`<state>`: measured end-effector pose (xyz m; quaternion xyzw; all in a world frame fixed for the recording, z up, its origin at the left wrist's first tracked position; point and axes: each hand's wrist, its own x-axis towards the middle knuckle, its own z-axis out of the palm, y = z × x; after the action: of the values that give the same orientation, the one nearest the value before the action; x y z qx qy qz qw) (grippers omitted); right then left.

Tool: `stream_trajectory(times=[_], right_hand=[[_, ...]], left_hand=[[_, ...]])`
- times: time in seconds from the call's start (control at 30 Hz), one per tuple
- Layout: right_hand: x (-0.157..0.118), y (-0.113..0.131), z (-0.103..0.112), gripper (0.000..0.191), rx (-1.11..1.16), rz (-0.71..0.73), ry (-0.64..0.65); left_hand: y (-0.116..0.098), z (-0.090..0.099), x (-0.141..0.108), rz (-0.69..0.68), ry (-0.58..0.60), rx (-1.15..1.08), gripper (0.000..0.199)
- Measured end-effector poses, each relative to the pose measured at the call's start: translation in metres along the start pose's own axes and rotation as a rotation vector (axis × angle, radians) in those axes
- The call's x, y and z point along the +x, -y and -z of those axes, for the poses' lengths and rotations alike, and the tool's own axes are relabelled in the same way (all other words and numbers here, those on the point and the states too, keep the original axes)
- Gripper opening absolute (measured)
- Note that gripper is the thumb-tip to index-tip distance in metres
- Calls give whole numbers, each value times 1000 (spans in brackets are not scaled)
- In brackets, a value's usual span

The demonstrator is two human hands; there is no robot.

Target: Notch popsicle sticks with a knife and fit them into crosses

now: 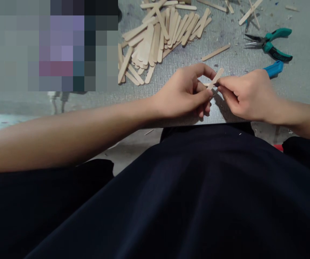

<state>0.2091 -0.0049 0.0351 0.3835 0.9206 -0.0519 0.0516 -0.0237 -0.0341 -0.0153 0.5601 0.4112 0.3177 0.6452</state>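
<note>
Near the table's front edge, my left hand [187, 90] pinches a craft stick [215, 78] between thumb and fingers, the stick tilted up to the right. A second bit of pale wood shows behind it, mostly hidden by the fingers. My right hand [252, 91] is closed, with thumb and fingertips pinched close against the right side of the stick. Whatever lies between those fingertips is too small to make out. Just behind my right hand lies a blue-handled tool [275, 69], partly covered by the hand.
A heap of loose craft sticks [155, 39] spreads beyond my left hand. One single stick [215, 52] lies nearer. Green-and-black needle-nose pliers [268, 43] rest open at the right. Crossed sticks [250, 12] lie farther back. The grey table [225, 115] ends just before my lap.
</note>
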Motion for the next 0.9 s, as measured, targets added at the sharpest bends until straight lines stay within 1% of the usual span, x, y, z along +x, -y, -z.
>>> stream_trajectory(times=[0.07, 0.23, 0.3, 0.47, 0.57, 0.67, 0.73, 0.9], right_hand=[[-1, -1, -2, 38, 23, 22, -33], [-2, -7, -14, 27, 111, 117, -240], [-1, -8, -18, 26, 140, 142, -285], [-2, -7, -20, 26, 179, 175, -327], [-3, -8, -21, 26, 171, 180, -333], [-3, -9, -21, 26, 175, 170, -320], [-3, -10, -21, 29, 182, 170, -320], [-6, -7, -16, 33, 229, 190, -360]], left_hand=[[1, 1, 0, -20, 10, -47, 41], [9, 2, -1, -93, 75, -141, 50], [12, 2, 0, -110, 100, -156, 56], [23, 6, 4, -190, 187, -182, 77], [28, 10, 5, -188, 249, -234, 85], [28, 11, 4, -171, 268, -259, 94], [29, 10, 3, -168, 263, -270, 96], [33, 8, 4, -223, 284, -379, 95]])
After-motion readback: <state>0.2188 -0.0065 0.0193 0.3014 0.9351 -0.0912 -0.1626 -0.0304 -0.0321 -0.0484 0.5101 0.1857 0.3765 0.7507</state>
